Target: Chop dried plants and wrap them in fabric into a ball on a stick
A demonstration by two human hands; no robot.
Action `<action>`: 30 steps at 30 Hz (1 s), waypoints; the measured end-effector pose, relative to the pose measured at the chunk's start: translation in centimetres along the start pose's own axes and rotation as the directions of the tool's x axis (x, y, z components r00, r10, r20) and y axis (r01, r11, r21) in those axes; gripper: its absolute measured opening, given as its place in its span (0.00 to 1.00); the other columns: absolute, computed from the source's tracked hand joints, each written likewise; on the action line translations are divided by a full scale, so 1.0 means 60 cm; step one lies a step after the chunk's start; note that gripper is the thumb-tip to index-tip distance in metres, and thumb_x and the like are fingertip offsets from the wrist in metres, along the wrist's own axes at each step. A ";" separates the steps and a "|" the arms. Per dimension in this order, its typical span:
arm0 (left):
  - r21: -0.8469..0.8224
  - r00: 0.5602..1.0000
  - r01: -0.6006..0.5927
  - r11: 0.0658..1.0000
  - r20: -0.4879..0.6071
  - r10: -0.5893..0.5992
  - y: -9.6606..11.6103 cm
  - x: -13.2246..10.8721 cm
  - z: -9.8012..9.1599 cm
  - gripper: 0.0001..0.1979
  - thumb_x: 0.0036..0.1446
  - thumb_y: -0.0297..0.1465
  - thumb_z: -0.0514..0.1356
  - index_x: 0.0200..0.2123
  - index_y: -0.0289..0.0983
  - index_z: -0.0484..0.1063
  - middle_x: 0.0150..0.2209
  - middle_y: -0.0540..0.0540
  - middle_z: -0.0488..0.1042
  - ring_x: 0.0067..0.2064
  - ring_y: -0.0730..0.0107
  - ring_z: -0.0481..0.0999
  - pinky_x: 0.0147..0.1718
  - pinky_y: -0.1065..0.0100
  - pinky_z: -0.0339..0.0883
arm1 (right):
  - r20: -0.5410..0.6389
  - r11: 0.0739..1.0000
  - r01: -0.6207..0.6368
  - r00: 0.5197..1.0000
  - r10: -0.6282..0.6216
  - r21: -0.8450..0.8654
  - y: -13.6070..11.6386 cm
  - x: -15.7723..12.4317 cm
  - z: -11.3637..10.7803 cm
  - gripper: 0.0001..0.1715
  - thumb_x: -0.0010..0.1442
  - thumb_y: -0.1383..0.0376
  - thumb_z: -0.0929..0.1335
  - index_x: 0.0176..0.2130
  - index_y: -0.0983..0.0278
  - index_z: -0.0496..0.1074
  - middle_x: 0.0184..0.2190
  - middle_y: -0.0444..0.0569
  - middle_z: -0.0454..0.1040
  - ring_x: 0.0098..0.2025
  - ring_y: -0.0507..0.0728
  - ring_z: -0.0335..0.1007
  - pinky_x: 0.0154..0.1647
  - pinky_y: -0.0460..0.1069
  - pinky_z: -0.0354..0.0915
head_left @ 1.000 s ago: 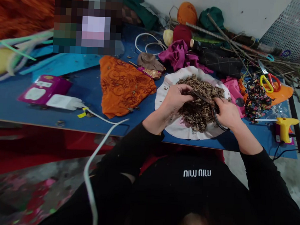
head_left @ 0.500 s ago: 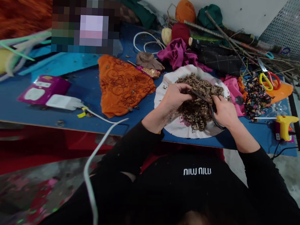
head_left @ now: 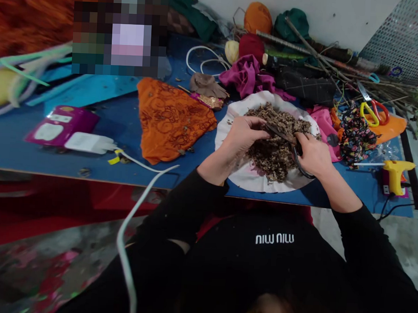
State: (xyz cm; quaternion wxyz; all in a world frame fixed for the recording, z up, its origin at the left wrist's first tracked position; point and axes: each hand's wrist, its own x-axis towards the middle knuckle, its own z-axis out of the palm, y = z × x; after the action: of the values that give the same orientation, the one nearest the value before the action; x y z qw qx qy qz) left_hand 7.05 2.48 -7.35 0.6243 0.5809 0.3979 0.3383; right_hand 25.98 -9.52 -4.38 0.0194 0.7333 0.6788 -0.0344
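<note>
My right hand [head_left: 315, 154] is closed round the handles of a pair of dark scissors [head_left: 281, 133], whose blades point left over the heap. At the blade end, my left hand [head_left: 242, 138] is closed in a pinch; whatever lies between its fingertips is too small and hidden to name. Both hands are over a heap of brown, shredded dry plant bits [head_left: 272, 166]. The heap rests on a round white cloth [head_left: 226, 125] near the front edge of the blue table [head_left: 118, 168].
Left of the cloth lie an orange patterned cloth [head_left: 174, 122], a white plug [head_left: 90, 142] with its cable, and a purple packet [head_left: 63, 122]. On the right are red-and-yellow scissors [head_left: 373, 110] and a yellow glue gun [head_left: 398, 176]. Sticks [head_left: 312, 52] and fabric pieces [head_left: 245, 75] lie behind.
Both hands and the scissors hold nearly the same position over the heap. The view has shifted very slightly.
</note>
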 end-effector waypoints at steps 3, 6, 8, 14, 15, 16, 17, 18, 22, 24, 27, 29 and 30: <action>0.016 0.999 -0.010 1.000 0.050 0.009 -0.005 0.003 -0.001 0.10 0.36 0.28 0.71 0.27 0.34 0.79 0.27 0.49 0.78 0.33 0.66 0.76 0.35 0.66 0.69 | -0.005 1.000 0.016 1.000 -0.016 -0.004 -0.001 0.001 0.003 0.29 0.67 0.60 0.61 0.64 0.68 0.68 0.55 0.63 0.77 0.48 0.67 0.76 0.40 0.53 0.63; 0.030 0.999 -0.019 0.999 0.032 0.018 -0.005 0.004 -0.002 0.09 0.37 0.29 0.71 0.26 0.35 0.80 0.26 0.49 0.76 0.32 0.69 0.74 0.34 0.67 0.67 | 0.019 1.000 0.002 1.000 -0.002 -0.004 0.002 0.001 0.005 0.27 0.67 0.62 0.60 0.61 0.68 0.70 0.52 0.63 0.79 0.47 0.66 0.77 0.39 0.53 0.63; 0.033 1.000 -0.008 0.999 0.011 0.007 -0.002 0.003 -0.003 0.08 0.37 0.29 0.71 0.25 0.35 0.79 0.25 0.50 0.75 0.31 0.70 0.72 0.33 0.68 0.66 | 0.033 1.000 -0.011 0.999 0.011 -0.004 0.005 0.001 0.005 0.26 0.67 0.63 0.60 0.60 0.68 0.71 0.50 0.62 0.80 0.46 0.66 0.77 0.39 0.53 0.62; -0.001 1.000 0.020 1.000 -0.015 -0.020 0.009 -0.001 0.000 0.08 0.35 0.29 0.71 0.24 0.35 0.78 0.23 0.51 0.74 0.30 0.70 0.71 0.32 0.68 0.66 | 0.012 1.000 0.000 1.000 0.000 0.009 0.008 -0.001 0.000 0.26 0.67 0.62 0.62 0.60 0.66 0.72 0.50 0.60 0.81 0.47 0.66 0.77 0.41 0.53 0.64; -0.001 1.000 0.027 1.000 -0.003 -0.027 0.010 -0.002 0.001 0.08 0.35 0.28 0.71 0.24 0.35 0.79 0.24 0.51 0.75 0.30 0.69 0.72 0.32 0.67 0.67 | -0.001 1.000 0.009 1.000 -0.009 0.009 0.006 -0.001 0.000 0.27 0.67 0.62 0.62 0.62 0.66 0.70 0.52 0.61 0.80 0.48 0.66 0.77 0.41 0.53 0.64; 0.011 0.999 0.033 0.999 0.017 -0.033 0.010 -0.002 0.001 0.08 0.35 0.28 0.71 0.25 0.35 0.80 0.25 0.50 0.76 0.31 0.67 0.73 0.33 0.66 0.68 | -0.014 1.000 0.017 1.000 -0.017 0.004 0.005 0.000 0.000 0.29 0.67 0.61 0.63 0.64 0.66 0.69 0.53 0.62 0.79 0.49 0.66 0.77 0.41 0.53 0.64; 0.031 0.999 0.036 0.999 0.034 -0.037 0.009 -0.003 0.002 0.09 0.35 0.27 0.71 0.26 0.35 0.81 0.25 0.49 0.77 0.31 0.66 0.74 0.34 0.66 0.68 | -0.022 1.000 0.022 1.000 -0.022 -0.004 0.003 0.000 -0.001 0.31 0.66 0.61 0.63 0.65 0.67 0.68 0.54 0.63 0.78 0.49 0.67 0.77 0.40 0.53 0.64; 0.052 0.998 0.038 0.998 0.048 -0.040 0.009 -0.003 0.002 0.09 0.36 0.27 0.72 0.26 0.34 0.81 0.26 0.48 0.78 0.32 0.65 0.75 0.35 0.65 0.69 | -0.022 1.000 0.022 0.999 -0.023 -0.013 0.001 0.001 -0.001 0.32 0.66 0.61 0.63 0.66 0.68 0.67 0.55 0.64 0.77 0.49 0.67 0.77 0.40 0.53 0.64; 0.096 0.998 0.052 0.994 0.036 -0.056 0.008 -0.004 0.001 0.09 0.38 0.29 0.73 0.27 0.34 0.81 0.27 0.47 0.78 0.33 0.63 0.75 0.37 0.63 0.70 | 0.024 1.000 0.007 1.000 -0.006 -0.029 0.000 0.003 0.001 0.27 0.68 0.63 0.61 0.62 0.67 0.70 0.51 0.63 0.80 0.47 0.67 0.78 0.39 0.53 0.63; 0.121 0.998 0.057 0.991 0.032 -0.062 0.009 -0.004 0.000 0.08 0.38 0.29 0.73 0.25 0.34 0.80 0.26 0.47 0.76 0.33 0.63 0.75 0.36 0.64 0.69 | 0.030 1.000 -0.005 1.000 0.006 -0.030 0.003 0.004 0.004 0.26 0.68 0.63 0.61 0.60 0.67 0.72 0.50 0.62 0.81 0.46 0.66 0.78 0.38 0.53 0.63; 0.132 0.998 0.054 0.990 0.038 -0.060 0.008 -0.003 -0.001 0.09 0.38 0.30 0.73 0.24 0.35 0.78 0.25 0.48 0.75 0.33 0.63 0.74 0.35 0.64 0.69 | 0.010 1.000 -0.009 1.000 0.009 -0.024 0.008 0.003 0.008 0.25 0.67 0.63 0.61 0.60 0.67 0.72 0.48 0.61 0.81 0.44 0.65 0.78 0.38 0.53 0.62; 0.110 0.998 0.051 0.993 0.035 -0.055 0.007 -0.003 0.000 0.09 0.38 0.30 0.73 0.25 0.35 0.79 0.25 0.48 0.76 0.32 0.63 0.75 0.35 0.64 0.69 | -0.007 1.000 0.001 1.000 -0.001 -0.016 0.008 0.002 0.009 0.26 0.67 0.63 0.61 0.61 0.66 0.72 0.49 0.61 0.81 0.45 0.65 0.78 0.38 0.53 0.62; 0.103 0.998 0.047 0.994 0.042 -0.051 0.006 -0.003 0.001 0.09 0.38 0.30 0.73 0.25 0.35 0.80 0.26 0.47 0.76 0.33 0.62 0.75 0.35 0.63 0.70 | -0.017 1.000 0.009 1.000 -0.009 -0.015 0.006 0.002 0.008 0.28 0.67 0.62 0.62 0.62 0.66 0.71 0.50 0.61 0.80 0.46 0.65 0.77 0.38 0.53 0.63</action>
State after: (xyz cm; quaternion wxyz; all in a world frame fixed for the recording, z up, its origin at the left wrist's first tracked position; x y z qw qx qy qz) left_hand 7.02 2.32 -6.95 0.6107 0.6092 0.4149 0.2892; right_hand 26.36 -9.47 -4.88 0.0189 0.7303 0.6824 -0.0234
